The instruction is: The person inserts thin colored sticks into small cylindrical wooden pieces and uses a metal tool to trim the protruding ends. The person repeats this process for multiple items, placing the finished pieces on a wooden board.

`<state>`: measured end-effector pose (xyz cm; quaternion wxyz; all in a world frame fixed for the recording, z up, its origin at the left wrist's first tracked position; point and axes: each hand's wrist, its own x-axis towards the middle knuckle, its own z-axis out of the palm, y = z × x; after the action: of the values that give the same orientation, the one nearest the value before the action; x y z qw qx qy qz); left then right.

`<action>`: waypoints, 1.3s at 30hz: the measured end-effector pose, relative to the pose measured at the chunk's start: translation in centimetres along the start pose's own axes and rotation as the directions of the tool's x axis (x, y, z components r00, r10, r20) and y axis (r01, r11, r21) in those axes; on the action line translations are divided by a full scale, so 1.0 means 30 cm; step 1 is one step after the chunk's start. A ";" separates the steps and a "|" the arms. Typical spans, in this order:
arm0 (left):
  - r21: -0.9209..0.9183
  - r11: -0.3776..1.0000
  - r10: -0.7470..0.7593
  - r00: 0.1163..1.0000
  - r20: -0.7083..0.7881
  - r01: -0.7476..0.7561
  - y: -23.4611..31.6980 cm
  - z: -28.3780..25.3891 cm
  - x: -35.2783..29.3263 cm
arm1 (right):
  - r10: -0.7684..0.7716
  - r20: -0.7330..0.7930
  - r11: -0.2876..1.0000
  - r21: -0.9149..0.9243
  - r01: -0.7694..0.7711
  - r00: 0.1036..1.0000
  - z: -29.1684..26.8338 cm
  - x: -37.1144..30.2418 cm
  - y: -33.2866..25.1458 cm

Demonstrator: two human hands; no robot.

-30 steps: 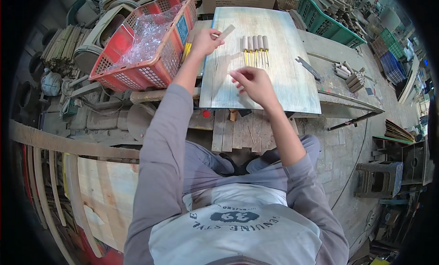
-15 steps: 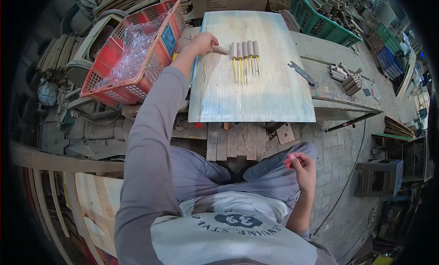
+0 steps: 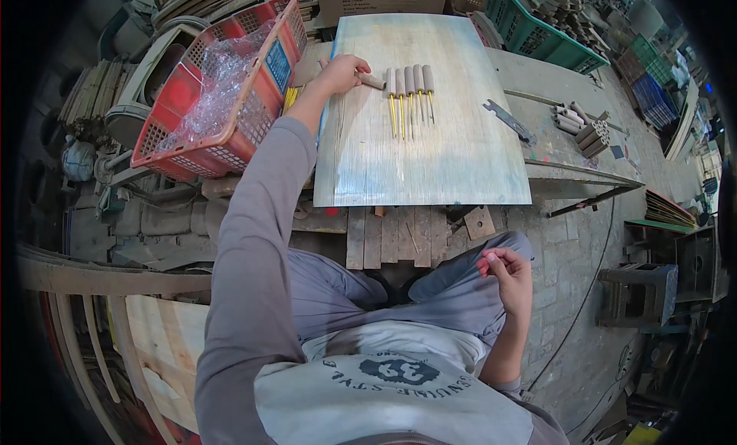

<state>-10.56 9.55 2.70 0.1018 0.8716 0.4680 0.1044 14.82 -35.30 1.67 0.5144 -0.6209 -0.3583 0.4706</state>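
Note:
At the far left edge of the pale board [image 3: 357, 188], my left hand [image 3: 342, 75] is closed around a round wooden handle [image 3: 373, 81], whose end sticks out to the right of the fingers. Right beside it lie several tools with brown wooden handles [image 3: 409, 79] in a row, their thin yellow or metal shafts pointing toward me. Any shaft on the held handle is hidden by the hand. My right hand [image 3: 510, 282] hovers over my right knee, its fingers curled toward the thumb, with nothing visible in it. A flat metal wrench [image 3: 509, 122] rests at the board's right edge.
A red plastic basket [image 3: 257, 130] with bubble wrap [image 3: 223, 80] stands left of the board, with thin yellow rods [image 3: 291, 99] by its side. Wooden cylinders [image 3: 591, 138] are stacked on the bench at right. A green crate [image 3: 530, 30] of wood pieces stands behind it.
My left hand stays at the board's far left, with the wooden handle turned slightly. More of the yellow rods beside the basket shows now. My right hand has barely moved.

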 end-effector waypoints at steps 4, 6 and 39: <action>-0.071 0.997 0.002 0.996 -0.090 -0.008 -0.023 -0.007 -0.025 | 0.001 0.006 1.000 0.002 -0.001 1.000 0.003 -0.006 -0.001; -0.159 0.987 0.013 0.987 -0.162 -0.039 -0.033 -0.021 -0.051 | -0.004 0.005 1.000 -0.005 0.004 1.000 0.000 -0.006 0.008; -0.934 -0.339 -0.159 0.972 0.175 0.113 0.513 -0.145 -0.804 | 0.107 0.146 0.985 0.117 -0.125 0.983 0.025 -0.051 0.059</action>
<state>-12.58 -18.61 9.02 0.7698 0.3618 0.2888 0.4394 13.57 -36.86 0.26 0.4980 -0.5727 -0.3260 0.5637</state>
